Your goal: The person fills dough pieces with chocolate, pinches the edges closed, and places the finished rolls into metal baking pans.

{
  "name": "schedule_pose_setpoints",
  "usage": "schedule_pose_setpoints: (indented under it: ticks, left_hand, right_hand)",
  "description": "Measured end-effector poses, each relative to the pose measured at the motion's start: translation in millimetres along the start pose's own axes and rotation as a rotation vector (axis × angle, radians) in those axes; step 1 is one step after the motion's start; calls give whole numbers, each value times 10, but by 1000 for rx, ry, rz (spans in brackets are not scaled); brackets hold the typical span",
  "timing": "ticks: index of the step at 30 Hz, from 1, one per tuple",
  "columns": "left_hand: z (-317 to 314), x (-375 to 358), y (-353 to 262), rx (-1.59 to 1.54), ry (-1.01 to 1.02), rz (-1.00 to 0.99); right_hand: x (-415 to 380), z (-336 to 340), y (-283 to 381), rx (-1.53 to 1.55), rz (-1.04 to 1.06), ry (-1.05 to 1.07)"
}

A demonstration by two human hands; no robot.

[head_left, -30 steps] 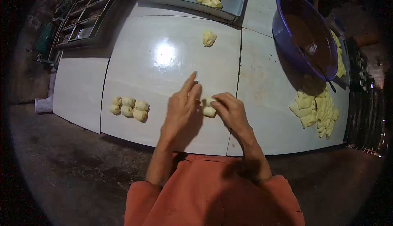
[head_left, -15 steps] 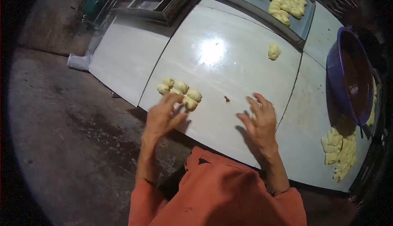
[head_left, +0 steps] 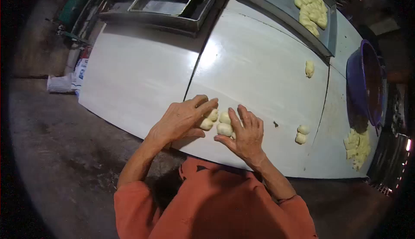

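Pale yellow dough balls lie in a small cluster near the front edge of the white table. My left hand [head_left: 183, 117] curves round the left dough balls [head_left: 207, 124], its fingers over their far side and its thumb on the near side. Close beside it, my right hand [head_left: 247, 133] cups another set of dough balls [head_left: 224, 129] between thumb and fingers. Both hands rest low at the tabletop, and the fingers partly hide the dough. To the right sits a separate pair of dough balls [head_left: 301, 134], touching each other.
A small dough piece [head_left: 309, 69] lies farther back. Behind it, a metal tray [head_left: 276, 16] bears a dough mass [head_left: 312, 12]. At the right stand a purple basin [head_left: 358, 81] and more dough [head_left: 358, 148]. Divided metal pans [head_left: 160, 22] occupy the back left. A dark speck [head_left: 276, 124] marks the table.
My right hand has moved left to the dough cluster, leaving a dough pair in view at the right. My left hand has closed in round the left dough balls. The view has shifted.
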State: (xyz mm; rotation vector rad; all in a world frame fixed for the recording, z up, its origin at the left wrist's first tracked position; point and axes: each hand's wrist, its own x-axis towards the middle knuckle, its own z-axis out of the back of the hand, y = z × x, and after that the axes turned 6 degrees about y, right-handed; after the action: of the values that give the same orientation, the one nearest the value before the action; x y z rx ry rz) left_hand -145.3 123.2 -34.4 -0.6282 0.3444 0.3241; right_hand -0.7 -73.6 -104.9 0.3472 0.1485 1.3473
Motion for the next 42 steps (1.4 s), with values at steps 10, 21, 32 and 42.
schedule_pose_setpoints:
  ticks: [10, 21, 32, 42]
  left_hand:
    - [-64, 38, 157, -54, -26, -194]
    - [748, 62, 569, -359, 135, -226]
    - [2726, 512, 2038, 237, -446, -22]
    - [2678, 1070, 2502, 239, -208, 103]
  right_hand:
    - [129, 51, 57, -13, 70, -33]
    - [1004, 827, 141, 1229, -615, 486]
    - [3836, 714, 448, 614, 150, -151]
    - [4092, 149, 390, 315, 268, -97]
